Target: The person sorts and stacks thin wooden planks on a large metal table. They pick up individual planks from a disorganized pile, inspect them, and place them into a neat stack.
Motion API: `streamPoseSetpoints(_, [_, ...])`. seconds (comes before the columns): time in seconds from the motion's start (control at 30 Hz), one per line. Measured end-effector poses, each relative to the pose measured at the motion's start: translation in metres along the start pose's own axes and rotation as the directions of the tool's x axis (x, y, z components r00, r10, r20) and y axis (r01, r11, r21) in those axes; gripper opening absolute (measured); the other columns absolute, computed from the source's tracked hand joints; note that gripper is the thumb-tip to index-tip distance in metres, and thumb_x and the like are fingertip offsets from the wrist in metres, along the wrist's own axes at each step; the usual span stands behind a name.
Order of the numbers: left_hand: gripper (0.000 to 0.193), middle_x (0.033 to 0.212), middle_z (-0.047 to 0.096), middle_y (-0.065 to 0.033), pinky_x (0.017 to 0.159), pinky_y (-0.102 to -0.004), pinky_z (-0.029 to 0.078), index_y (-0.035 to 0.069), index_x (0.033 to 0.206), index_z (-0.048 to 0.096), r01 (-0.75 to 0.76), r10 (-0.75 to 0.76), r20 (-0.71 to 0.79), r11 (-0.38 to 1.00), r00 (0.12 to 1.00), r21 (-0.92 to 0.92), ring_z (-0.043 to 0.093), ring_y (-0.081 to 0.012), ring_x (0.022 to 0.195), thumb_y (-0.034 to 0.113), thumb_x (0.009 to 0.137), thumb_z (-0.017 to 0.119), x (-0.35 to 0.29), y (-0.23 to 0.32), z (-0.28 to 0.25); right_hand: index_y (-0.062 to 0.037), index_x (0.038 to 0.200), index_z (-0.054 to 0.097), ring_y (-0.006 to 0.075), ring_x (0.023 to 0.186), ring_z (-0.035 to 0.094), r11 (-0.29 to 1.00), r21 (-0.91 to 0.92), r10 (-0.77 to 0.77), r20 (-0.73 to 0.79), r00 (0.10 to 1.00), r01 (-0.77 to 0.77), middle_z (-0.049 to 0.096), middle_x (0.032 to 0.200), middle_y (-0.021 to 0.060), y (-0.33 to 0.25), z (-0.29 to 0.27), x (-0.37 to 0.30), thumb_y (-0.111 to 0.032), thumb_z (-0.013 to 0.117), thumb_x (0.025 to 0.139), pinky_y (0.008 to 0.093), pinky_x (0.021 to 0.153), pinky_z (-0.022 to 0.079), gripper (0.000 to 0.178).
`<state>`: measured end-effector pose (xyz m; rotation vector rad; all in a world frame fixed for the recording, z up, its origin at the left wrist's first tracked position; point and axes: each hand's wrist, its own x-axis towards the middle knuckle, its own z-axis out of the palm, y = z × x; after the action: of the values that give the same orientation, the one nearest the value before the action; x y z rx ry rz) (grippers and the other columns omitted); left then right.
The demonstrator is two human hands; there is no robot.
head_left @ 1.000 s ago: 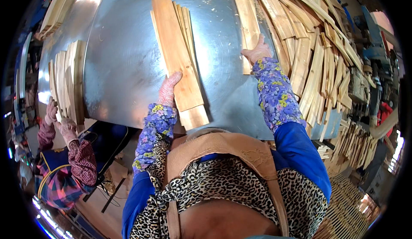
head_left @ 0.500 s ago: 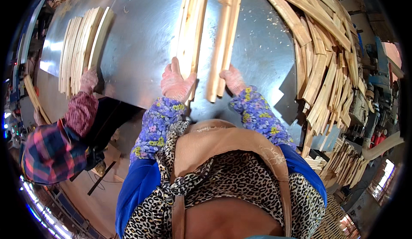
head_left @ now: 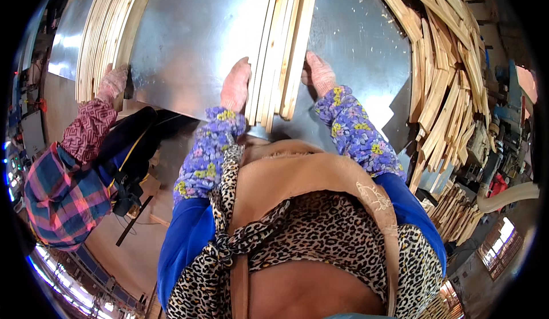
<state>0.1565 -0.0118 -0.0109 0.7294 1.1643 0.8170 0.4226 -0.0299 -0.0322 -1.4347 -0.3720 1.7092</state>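
Our left hand (head_left: 235, 87) is against the left side of a bunch of slats (head_left: 277, 53) and our right hand (head_left: 320, 74) is at its right side, the slats lying together on the bench (head_left: 183, 44) between our 2 hands. With fingers partly hidden, we cannot tell whether either grip is open or closed. Left of us, a co-worker's hand (head_left: 112, 83) is at a stack's (head_left: 108, 33) near end; right of us lies a pile (head_left: 433, 93).
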Motion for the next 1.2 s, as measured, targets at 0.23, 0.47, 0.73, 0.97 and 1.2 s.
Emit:
streamPoseSetpoints(0.23, [0.071,0.134,0.071,-0.0296,0.108,-0.0493,0.052,0.0,0.152,0.057,0.017,0.149,-0.173,0.708,0.974,0.706,0.068,-0.0426,0.124,0.043,0.097,0.068,-0.041,0.017,-0.049,0.0013,0.162,0.033,0.0331,0.136,0.061,0.884,-0.339,-0.207,0.337,0.919,0.323,0.061,0.15,0.0251,0.037,0.096,-0.008,-0.021,0.078,0.102,0.0452,0.116,0.052,0.078])
streamPoseSetpoints(0.47, [0.073,0.14,0.063,-0.037,0.111,-0.0535,0.05,-0.004,0.156,0.051,0.029,0.372,-0.089,0.165,0.924,0.986,0.062,-0.0544,0.127,0.037,0.098,0.07,-0.066,0.068,-0.103,-0.0009,0.167,0.041,0.0438,0.151,0.05,0.468,-0.768,-0.067,0.461,0.885,0.436,0.05,0.165,0.0282,-0.009,0.058,0.022,-0.055,0.069,0.101,0.0474,0.129,0.038,0.09])
streamPoseSetpoints(0.73, [0.073,0.148,0.06,-0.0305,0.12,-0.0514,0.047,-0.008,0.156,0.05,-0.509,0.372,0.354,0.522,0.858,0.684,0.06,-0.0456,0.138,0.015,0.094,0.078,0.044,0.036,0.106,-0.0102,0.17,0.03,0.0431,0.144,0.055,-0.142,-0.92,-0.602,-0.213,0.769,-0.366,0.056,0.155,0.0263,-0.283,-0.25,0.117,-0.041,0.08,0.088,0.0499,0.123,0.044,0.101])
streamPoseSetpoints(0.97, [0.072,0.139,0.067,-0.0157,0.096,-0.0455,0.061,0.001,0.161,0.04,0.332,-0.173,0.354,0.825,0.919,-0.457,0.071,-0.0291,0.117,0.036,0.105,0.068,0.174,-0.038,0.282,-0.0038,0.154,0.051,0.0349,0.113,0.072,0.341,-0.916,-0.189,0.155,0.97,0.213,0.07,0.128,0.0251,-0.276,-0.23,0.153,-0.051,0.073,0.099,0.0462,0.091,0.063,0.075])
streamPoseSetpoints(1.2, [0.056,0.129,0.073,-0.0123,0.089,-0.0484,0.065,0.005,0.15,0.058,0.277,-0.255,0.178,0.954,0.951,-0.112,0.073,-0.0272,0.114,0.024,0.099,0.074,0.184,-0.004,0.256,-0.0095,0.155,0.053,0.0349,0.085,0.073,0.799,0.321,-0.231,-0.616,0.753,0.508,0.072,0.117,0.0238,-0.364,-0.241,0.266,-0.061,0.082,0.094,0.0481,0.061,0.061,0.085])
